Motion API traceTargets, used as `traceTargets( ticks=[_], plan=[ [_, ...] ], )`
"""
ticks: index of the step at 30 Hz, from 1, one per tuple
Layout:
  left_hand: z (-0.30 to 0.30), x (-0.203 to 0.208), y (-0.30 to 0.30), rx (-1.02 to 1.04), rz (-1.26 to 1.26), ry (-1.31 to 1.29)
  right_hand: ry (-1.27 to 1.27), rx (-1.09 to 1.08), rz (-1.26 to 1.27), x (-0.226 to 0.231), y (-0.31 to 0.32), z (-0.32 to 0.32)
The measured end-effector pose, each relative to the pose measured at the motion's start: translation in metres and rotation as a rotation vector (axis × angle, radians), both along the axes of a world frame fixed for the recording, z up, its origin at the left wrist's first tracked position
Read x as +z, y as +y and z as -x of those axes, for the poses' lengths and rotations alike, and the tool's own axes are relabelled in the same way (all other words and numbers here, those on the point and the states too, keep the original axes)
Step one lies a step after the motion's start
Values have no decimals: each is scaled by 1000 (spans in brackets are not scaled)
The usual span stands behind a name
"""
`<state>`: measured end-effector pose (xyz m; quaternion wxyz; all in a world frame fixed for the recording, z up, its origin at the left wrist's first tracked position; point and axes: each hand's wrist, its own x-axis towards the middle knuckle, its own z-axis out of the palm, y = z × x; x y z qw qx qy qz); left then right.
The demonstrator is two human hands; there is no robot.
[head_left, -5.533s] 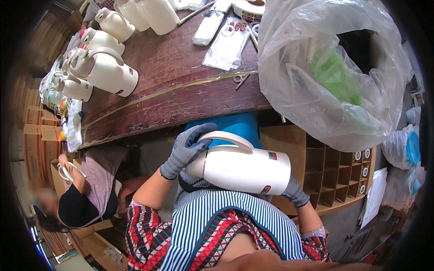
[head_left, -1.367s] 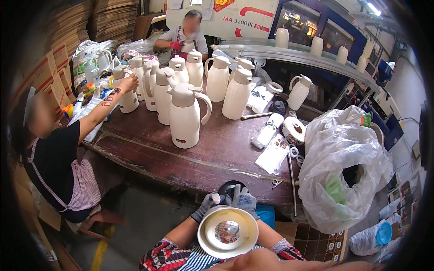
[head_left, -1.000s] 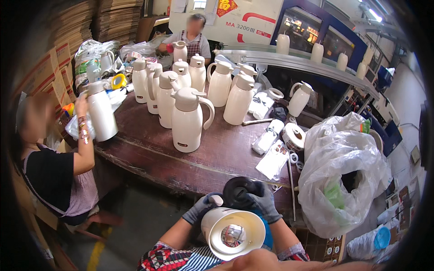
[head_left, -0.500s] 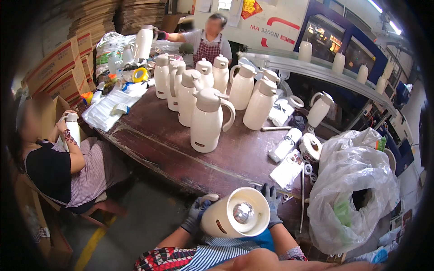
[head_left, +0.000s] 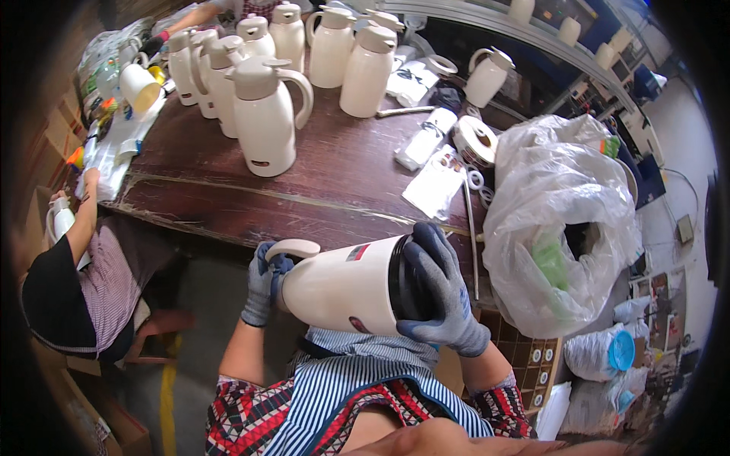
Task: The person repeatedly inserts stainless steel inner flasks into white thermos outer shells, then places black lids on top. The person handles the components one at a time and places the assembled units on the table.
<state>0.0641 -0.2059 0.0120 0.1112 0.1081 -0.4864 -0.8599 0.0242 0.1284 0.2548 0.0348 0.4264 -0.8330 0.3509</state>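
Note:
A cream vacuum jug (head_left: pixel 342 283) lies on its side in front of my body, its wide bottom end toward the right. My left hand (head_left: pixel 266 281), in a grey and blue glove, closes round its narrow end by the handle (head_left: pixel 295 247). Over the bottom end is a black base cap (head_left: pixel 409 283). My right hand (head_left: pixel 449 300), gloved too, wraps that cap with the palm against it and the fingers curled over the edge. Beyond, on the dark red table (head_left: pixel 205 201), stands a finished-looking cream jug (head_left: pixel 264 125) with a grey-beige lid.
Several more lidded jugs (head_left: pixel 331 49) stand behind it. At right are a tape roll (head_left: pixel 475 140), white packets (head_left: pixel 435 182) and a large clear plastic bag (head_left: pixel 525 220). A seated person (head_left: pixel 68 289) works at left; another person's arm (head_left: pixel 190 19) reaches in at the far side.
The jug's open bottom, with a silvery inside, faced up; now the jug lies tipped sideways and a black cap covers that end. My right hand has moved from the rim's side onto the cap.

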Motion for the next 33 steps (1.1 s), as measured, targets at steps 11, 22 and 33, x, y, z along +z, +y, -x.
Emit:
traceTargets(
  ticks=[11, 22, 33],
  plan=[
    [36, 77, 33, -367, 467, -152, 106, 146, 266, -58, 66, -18],
    [14, 105, 24, 40, 832, 107, 65, 112, 292, -26, 66, -22],
    [30, 64, 49, -644, 484, -170, 184, 231, 41, -7, 53, -55]
  ],
)
